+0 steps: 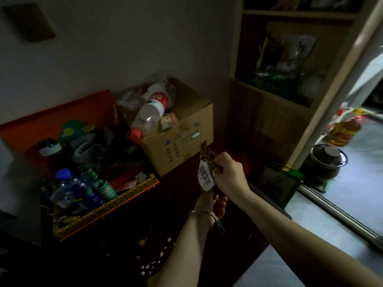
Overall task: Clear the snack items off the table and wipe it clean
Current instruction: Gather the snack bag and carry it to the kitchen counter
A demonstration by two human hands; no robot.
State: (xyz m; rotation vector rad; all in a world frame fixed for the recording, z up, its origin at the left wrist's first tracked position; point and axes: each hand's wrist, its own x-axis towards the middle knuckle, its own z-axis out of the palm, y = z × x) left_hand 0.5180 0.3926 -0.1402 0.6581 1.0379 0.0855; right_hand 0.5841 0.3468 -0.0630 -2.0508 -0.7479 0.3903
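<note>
A brown snack packet (206, 172) with a white label stands upright above the dark table (116, 241). My right hand (230, 172) pinches its right edge near the top. My left hand (209, 206) holds it from below, fingers curled round its lower end, a bracelet on that wrist. Pale snack crumbs and shells (153, 259) lie scattered on the tabletop near the front. A green object (220, 227) hangs below my left wrist.
A patterned tray (99, 212) at the left holds several bottles and a dark cloth. A cardboard box (178, 139) with a large plastic bottle (149, 114) on top stands behind. A wooden shelf unit (275, 100) is at the right, beside a sliding door track.
</note>
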